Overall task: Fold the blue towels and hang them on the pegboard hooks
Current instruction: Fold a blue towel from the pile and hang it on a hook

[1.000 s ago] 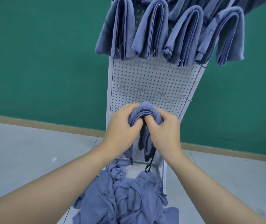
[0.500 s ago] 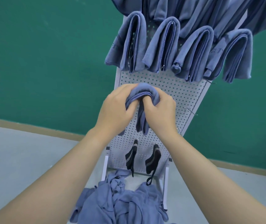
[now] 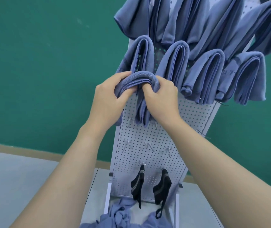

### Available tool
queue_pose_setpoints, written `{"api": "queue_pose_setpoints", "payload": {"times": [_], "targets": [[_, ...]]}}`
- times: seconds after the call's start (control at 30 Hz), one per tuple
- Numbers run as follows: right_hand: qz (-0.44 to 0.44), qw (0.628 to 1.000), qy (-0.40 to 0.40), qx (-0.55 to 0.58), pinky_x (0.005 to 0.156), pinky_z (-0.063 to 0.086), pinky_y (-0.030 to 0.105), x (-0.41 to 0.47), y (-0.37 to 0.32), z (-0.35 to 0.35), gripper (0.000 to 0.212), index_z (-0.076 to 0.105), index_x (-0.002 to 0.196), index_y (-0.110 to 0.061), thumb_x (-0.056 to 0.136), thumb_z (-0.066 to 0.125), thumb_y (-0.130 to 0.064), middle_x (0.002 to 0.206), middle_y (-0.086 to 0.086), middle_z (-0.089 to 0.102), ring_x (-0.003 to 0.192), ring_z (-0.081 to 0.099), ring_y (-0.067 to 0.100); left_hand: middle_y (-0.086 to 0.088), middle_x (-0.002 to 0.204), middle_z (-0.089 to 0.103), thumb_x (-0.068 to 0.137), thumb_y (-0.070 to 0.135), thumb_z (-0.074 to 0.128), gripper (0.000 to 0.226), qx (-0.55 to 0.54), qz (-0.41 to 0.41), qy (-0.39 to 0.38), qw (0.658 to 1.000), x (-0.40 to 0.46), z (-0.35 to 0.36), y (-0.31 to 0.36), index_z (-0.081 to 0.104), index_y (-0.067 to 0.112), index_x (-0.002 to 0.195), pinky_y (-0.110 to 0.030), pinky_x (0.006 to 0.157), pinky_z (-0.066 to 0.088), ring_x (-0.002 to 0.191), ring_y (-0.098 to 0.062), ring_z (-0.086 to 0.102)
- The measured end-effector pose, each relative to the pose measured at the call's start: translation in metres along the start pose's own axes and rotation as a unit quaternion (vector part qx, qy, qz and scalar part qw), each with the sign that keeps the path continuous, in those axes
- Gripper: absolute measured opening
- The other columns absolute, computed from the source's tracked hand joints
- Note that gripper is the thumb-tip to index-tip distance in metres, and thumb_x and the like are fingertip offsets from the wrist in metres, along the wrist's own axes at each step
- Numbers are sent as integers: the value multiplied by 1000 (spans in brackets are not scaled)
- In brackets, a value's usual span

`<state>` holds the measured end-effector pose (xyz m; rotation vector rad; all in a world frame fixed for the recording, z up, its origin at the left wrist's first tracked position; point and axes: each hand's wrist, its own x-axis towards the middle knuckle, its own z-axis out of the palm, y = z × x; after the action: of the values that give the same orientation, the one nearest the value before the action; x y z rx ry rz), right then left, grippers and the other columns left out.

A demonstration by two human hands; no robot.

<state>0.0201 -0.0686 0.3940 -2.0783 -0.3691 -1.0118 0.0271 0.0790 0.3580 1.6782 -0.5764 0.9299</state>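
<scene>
A folded blue towel (image 3: 140, 79) arches between both hands against the white pegboard (image 3: 149, 134), just below a row of hung towels. My left hand (image 3: 108, 99) grips its left side with the fingers curled under the fold. Its right side is gripped by my right hand (image 3: 161, 99). The towel's ends hang down between my wrists. Several folded blue towels (image 3: 203, 76) hang on hooks across the upper board, in two rows. Bare metal hooks (image 3: 147, 145) stick out lower down.
Two black straps (image 3: 138, 183) hang from hooks near the board's foot. A heap of unfolded blue towels (image 3: 123, 219) lies on the grey floor below the stand. A green wall (image 3: 41, 63) stands behind.
Both hands have lifted the folded towel up the pegboard, from near the lower hooks to just under the hung row. The view has tilted upward.
</scene>
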Motion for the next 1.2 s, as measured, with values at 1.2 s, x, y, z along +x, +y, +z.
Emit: {"api": "queue_pose_setpoints", "payload": {"times": [1.2], "targets": [[84, 996, 0, -37, 66, 41, 29, 15, 58, 57, 23, 58, 77, -33, 87, 55, -12, 61, -16, 54, 73, 47, 15, 19, 95, 75, 100, 18, 57, 28, -136, -147, -4, 980, 7, 60, -77, 73, 31, 119, -13, 79, 48, 88, 3, 66]]}}
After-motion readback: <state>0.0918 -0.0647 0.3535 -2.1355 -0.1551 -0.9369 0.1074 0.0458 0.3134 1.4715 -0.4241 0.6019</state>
